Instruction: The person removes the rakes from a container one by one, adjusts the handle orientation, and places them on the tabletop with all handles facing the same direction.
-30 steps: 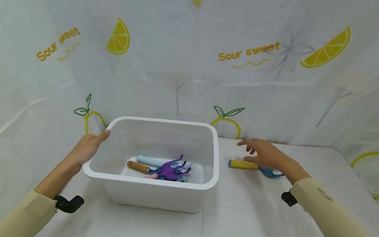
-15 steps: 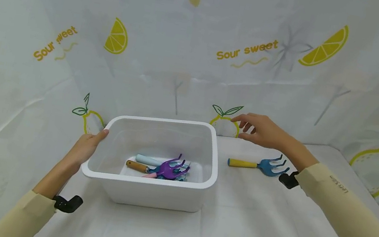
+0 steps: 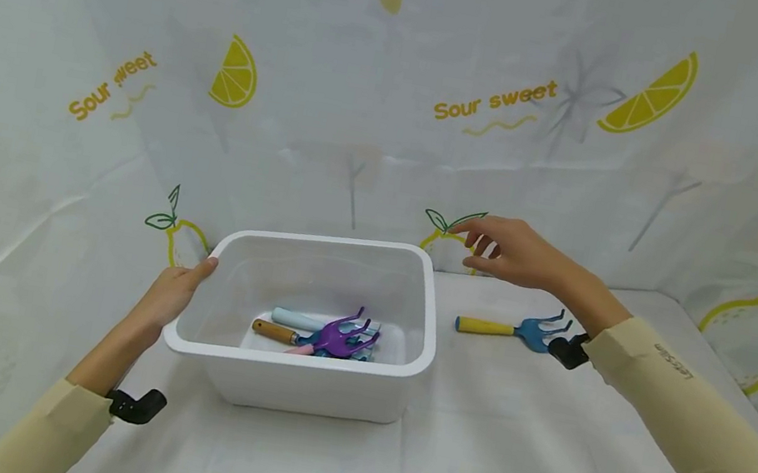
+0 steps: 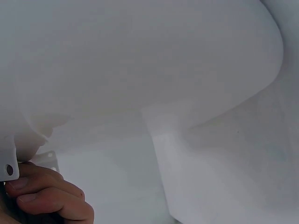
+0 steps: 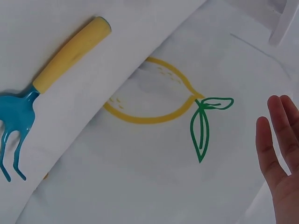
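Right hand (image 3: 513, 252) higher, purple fork (image 3: 336, 340) head-view only

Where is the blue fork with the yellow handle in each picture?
Head: the blue fork with the yellow handle lies right of the white rectangular tub.
Left wrist: not in it.
Right wrist: left side, partly cut off.
Landmark: printed yellow lemon with green leaves, in head and right wrist.

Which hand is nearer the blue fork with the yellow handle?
Right: the right hand hovers near the fork without touching; the left hand is across the white plastic tub.
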Demonstrator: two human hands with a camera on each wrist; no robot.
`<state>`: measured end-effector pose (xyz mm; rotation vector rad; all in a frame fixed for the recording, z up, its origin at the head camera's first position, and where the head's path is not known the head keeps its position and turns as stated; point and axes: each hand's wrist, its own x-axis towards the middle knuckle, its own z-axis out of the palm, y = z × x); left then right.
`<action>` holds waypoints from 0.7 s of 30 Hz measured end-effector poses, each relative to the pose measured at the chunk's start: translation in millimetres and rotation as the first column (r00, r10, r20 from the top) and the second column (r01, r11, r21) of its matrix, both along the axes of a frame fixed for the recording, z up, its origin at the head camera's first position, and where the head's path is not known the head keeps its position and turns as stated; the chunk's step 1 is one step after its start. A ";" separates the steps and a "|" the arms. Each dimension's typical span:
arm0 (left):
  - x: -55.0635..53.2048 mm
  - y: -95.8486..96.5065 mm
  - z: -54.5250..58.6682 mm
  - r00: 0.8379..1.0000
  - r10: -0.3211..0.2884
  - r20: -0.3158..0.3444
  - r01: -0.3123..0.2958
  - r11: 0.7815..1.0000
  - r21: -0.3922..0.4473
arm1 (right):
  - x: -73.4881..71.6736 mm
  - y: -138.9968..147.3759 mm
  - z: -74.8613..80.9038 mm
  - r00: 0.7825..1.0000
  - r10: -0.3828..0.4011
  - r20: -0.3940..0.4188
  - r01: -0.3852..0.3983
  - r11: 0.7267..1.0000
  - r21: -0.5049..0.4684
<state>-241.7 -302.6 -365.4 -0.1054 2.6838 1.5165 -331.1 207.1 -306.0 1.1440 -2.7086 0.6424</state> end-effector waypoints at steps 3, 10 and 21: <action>0.4 0.3 0.1 1.000 -0.002 -0.001 0.002 1.000 0.009 | 0.4 -7.7 3.7 1.000 0.008 -0.011 -0.008 1.000 0.003; 0.3 0.2 -1.5 1.000 -0.003 -0.008 0.003 1.000 0.018 | 3.9 -32.8 18.1 0.998 0.059 -0.024 -0.060 0.998 -0.009; -0.1 0.4 -1.1 1.000 0.013 0.002 -0.013 1.000 -0.014 | 9.5 -70.8 30.0 0.995 0.096 0.007 -0.096 0.994 0.046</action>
